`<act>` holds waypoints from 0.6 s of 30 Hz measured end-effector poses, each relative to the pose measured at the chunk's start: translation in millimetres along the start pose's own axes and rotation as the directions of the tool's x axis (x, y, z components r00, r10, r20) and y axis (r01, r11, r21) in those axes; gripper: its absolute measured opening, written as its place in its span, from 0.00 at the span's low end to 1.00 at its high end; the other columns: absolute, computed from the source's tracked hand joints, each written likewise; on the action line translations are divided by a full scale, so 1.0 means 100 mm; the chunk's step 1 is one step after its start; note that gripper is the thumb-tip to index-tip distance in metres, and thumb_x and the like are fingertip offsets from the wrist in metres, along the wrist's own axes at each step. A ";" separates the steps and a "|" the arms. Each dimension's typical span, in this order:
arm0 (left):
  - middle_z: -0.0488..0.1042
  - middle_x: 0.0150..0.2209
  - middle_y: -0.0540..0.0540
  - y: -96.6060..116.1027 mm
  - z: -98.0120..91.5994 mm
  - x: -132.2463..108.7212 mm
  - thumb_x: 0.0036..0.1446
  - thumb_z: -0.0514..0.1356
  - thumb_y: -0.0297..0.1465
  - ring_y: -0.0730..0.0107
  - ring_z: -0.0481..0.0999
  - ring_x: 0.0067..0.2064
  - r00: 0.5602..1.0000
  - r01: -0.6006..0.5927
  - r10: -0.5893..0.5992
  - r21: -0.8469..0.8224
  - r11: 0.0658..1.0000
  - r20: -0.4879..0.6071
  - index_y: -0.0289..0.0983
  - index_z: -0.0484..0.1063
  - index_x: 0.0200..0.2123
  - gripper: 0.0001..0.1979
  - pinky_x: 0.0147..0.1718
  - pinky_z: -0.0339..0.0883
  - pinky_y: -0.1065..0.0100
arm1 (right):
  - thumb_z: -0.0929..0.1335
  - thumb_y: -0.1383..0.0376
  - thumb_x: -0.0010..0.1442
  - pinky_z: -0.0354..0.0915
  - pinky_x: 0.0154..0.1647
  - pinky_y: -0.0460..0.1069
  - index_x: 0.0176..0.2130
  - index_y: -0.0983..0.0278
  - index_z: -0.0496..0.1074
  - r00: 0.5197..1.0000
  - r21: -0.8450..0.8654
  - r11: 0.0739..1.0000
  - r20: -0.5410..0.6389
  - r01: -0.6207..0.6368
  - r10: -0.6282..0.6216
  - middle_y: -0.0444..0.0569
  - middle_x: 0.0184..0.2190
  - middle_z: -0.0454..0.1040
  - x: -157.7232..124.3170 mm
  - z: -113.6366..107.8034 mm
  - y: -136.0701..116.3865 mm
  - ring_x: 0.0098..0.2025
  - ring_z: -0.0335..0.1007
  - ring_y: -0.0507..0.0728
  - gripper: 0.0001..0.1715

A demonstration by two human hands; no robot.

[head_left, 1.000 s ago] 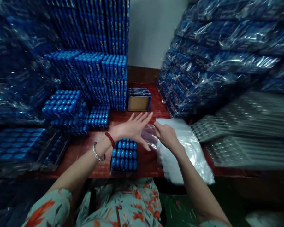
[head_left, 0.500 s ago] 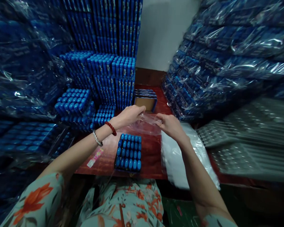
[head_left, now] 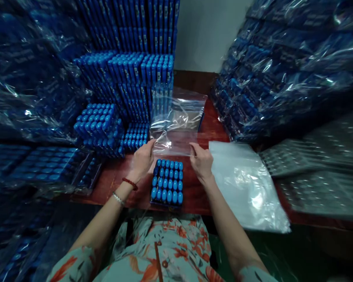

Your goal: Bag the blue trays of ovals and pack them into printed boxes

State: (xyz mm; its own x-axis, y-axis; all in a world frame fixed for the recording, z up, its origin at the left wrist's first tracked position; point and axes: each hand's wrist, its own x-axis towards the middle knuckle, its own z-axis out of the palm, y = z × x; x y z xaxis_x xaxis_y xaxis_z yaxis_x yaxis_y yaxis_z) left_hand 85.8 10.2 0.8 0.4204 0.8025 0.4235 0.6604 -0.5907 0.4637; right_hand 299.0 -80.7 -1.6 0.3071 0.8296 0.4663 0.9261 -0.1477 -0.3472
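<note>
A clear plastic bag [head_left: 176, 121] is stretched out flat between my two hands, its near edge toward me. My left hand [head_left: 143, 158] pinches the near left corner, and my right hand [head_left: 201, 158] pinches the near right one. Just below the bag, on the red table, sits a block of blue round-topped pieces [head_left: 167, 182] in rows in a dark tray. Through the film, a brown box shows blurrily behind. Right of my right hand lies a stack of flat clear bags [head_left: 244, 180].
Tall stacks of blue packs [head_left: 126, 70] rise at the back left. Film-wrapped blue packs [head_left: 282, 74] are piled at the right, wrapped trays [head_left: 44, 162] at the left. Clear moulded plastic trays [head_left: 317, 176] lie at the right. The table [head_left: 106, 188] is reddish.
The bag has gone from a bunched strip to a spread sheet reaching away from me. Both hands have come nearer to me, my left hand dropping to the left. The view has shifted slightly.
</note>
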 end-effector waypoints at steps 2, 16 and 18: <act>0.74 0.45 0.41 -0.17 0.32 -0.10 0.52 0.48 0.20 0.63 0.74 0.44 0.980 0.174 -0.169 -0.036 0.984 0.104 0.36 0.58 0.58 0.28 0.44 0.66 0.65 | 0.57 0.65 0.61 0.55 0.38 0.50 0.44 0.64 0.71 0.985 0.019 0.988 0.079 -0.152 0.151 0.53 0.37 0.74 -0.10 0.29 0.13 0.37 0.67 0.57 0.18; 0.70 0.32 0.46 -0.32 0.62 -0.89 0.57 0.47 0.27 0.69 0.68 0.35 0.915 0.383 -0.317 -0.291 0.877 0.250 0.35 0.65 0.31 0.08 0.38 0.63 0.68 | 0.54 0.62 0.57 0.60 0.36 0.49 0.34 0.62 0.62 0.916 0.388 0.840 0.285 -0.380 0.283 0.49 0.30 0.69 -1.02 0.73 -0.08 0.33 0.64 0.56 0.12; 0.69 0.31 0.47 -0.30 0.55 -1.07 0.57 0.47 0.27 0.69 0.67 0.34 0.908 0.412 -0.353 -0.322 0.852 0.227 0.36 0.64 0.31 0.08 0.37 0.63 0.67 | 0.56 0.62 0.56 0.60 0.34 0.48 0.34 0.62 0.62 0.913 0.473 0.787 0.296 -0.396 0.281 0.46 0.29 0.69 -1.16 0.68 -0.14 0.31 0.64 0.55 0.10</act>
State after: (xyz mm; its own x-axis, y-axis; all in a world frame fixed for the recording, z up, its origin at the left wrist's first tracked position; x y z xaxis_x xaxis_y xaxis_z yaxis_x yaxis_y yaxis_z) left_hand 55.2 -53.2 -101.8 0.2895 0.9562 0.0439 0.5360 -0.1999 0.8202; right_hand 235.3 -138.1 -105.3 0.4755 0.8754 0.0870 0.5035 -0.1898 -0.8429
